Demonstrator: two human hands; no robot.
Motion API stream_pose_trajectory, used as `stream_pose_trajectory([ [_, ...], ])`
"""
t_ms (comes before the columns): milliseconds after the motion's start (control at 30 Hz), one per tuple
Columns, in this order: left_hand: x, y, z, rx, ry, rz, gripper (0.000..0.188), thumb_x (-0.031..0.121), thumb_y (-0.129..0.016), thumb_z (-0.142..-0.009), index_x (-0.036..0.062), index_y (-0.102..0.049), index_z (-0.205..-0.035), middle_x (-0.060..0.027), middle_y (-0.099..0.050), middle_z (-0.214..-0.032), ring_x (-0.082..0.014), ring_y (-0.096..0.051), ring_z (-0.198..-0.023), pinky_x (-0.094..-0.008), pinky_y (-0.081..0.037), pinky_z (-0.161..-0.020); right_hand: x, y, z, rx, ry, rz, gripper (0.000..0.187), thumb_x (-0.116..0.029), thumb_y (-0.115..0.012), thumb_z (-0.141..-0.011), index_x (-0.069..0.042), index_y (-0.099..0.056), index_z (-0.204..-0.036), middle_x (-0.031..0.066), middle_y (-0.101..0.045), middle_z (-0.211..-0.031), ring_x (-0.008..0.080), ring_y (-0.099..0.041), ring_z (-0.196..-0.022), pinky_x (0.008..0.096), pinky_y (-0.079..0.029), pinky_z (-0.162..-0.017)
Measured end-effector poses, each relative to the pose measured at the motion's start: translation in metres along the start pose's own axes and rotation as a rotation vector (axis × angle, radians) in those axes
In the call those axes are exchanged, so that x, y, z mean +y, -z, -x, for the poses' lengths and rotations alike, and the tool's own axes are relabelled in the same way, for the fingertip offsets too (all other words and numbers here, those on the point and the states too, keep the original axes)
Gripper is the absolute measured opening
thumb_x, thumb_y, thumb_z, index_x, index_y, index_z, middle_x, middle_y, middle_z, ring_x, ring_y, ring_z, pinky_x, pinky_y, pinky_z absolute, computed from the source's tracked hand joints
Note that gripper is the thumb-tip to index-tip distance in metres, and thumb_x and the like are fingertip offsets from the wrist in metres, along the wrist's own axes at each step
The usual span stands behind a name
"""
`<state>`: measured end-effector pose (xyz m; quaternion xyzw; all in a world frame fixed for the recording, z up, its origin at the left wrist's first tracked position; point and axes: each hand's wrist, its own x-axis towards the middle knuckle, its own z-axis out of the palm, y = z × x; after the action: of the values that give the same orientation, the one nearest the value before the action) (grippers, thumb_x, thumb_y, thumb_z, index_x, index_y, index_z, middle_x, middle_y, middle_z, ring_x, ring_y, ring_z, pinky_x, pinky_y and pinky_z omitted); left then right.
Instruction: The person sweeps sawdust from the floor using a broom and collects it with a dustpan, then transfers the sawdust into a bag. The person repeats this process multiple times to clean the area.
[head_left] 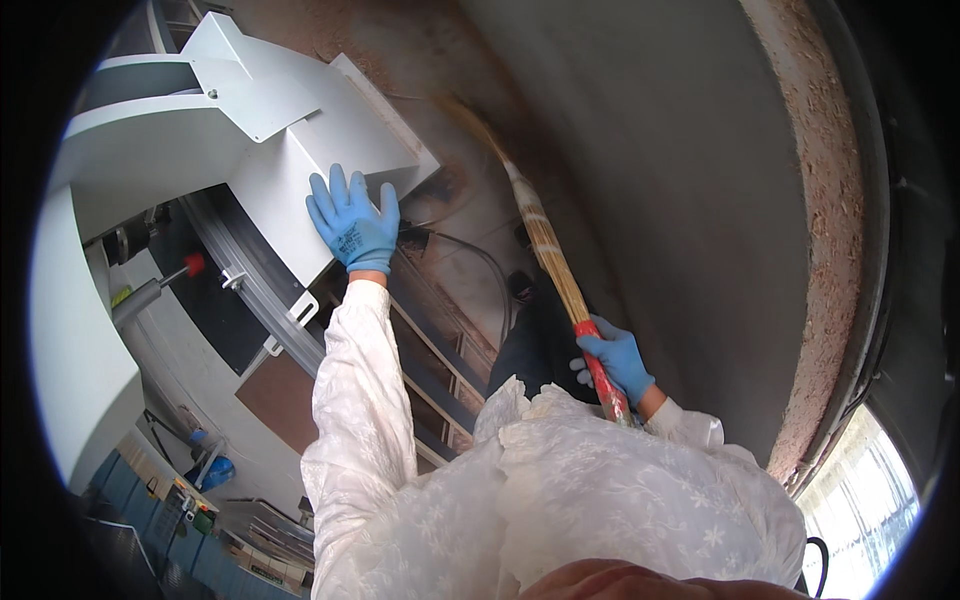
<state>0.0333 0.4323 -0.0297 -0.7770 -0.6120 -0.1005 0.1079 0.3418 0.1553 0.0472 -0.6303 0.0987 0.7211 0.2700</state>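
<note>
The left hand (352, 222), fingers spread, presses flat on a white metal panel (300, 150). The right hand (615, 358), fingers clamped, grips a straw broom (545, 250) reaching toward the sawdust-crusted grey wall (700, 180).

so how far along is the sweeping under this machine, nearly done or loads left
Mid-job, by the look of it. The grey floor in the middle looks swept. The right hand grips the broom, its bristles reaching under the white machine panel that the left hand presses flat. A band of sawdust along the floor's edge is left.
</note>
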Motion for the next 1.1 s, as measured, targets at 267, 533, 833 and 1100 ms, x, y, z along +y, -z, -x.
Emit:
stream_pose_trajectory([
  [267,0.0,-0.007,0.002,0.018,0.005,-0.013,0.042,0.041,-0.067,-0.086,0.0074,-0.073,-0.109,-0.0144,-0.058,-0.137,-0.0408,-0.04,-0.14,-0.0553,-0.026,-0.117,0.051,0.063,-0.031,0.14,-0.026,0.141,0.055,-0.013,-0.065,-0.094,0.0,-0.048,-0.144,0.0132,-0.065,-0.092,0.0224,-0.068,-0.061,0.0319,-0.055,-0.047],
  [533,-0.001,-0.008,0.001,-0.001,0.007,-0.02,0.039,0.041,-0.07,-0.086,0.0111,-0.072,-0.111,-0.0145,-0.059,-0.138,-0.0419,-0.041,-0.139,-0.0544,-0.027,-0.116,-0.008,0.002,-0.164,0.061,0.161,-0.016,0.029,-0.013,-0.067,-0.092,-0.004,-0.06,-0.119,0.0125,-0.064,-0.091,0.0233,-0.068,-0.063,0.0356,-0.058,-0.05],
  [833,0.001,-0.011,-0.002,0.013,-0.004,-0.025,0.035,0.036,-0.074,-0.084,0.0117,-0.073,-0.109,-0.0132,-0.061,-0.136,-0.0425,-0.044,-0.138,-0.055,-0.03,-0.114,-0.005,-0.08,-0.184,-0.146,0.004,-0.352,0.027,-0.013,-0.066,-0.092,0.003,-0.059,-0.112,0.0134,-0.065,-0.085,0.0256,-0.069,-0.073,0.0366,-0.059,-0.065],
  [1100,0.003,-0.009,-0.002,0.004,0.024,0.006,0.034,0.035,-0.075,-0.083,0.0115,-0.073,-0.108,-0.0125,-0.061,-0.136,-0.0425,-0.043,-0.138,-0.0552,-0.029,-0.115,-0.021,-0.109,-0.228,-0.202,0.052,-0.364,0.015,-0.011,-0.065,-0.086,0.003,-0.064,-0.091,0.0111,-0.065,-0.077,0.022,-0.066,-0.068,0.0337,-0.056,-0.064],
])
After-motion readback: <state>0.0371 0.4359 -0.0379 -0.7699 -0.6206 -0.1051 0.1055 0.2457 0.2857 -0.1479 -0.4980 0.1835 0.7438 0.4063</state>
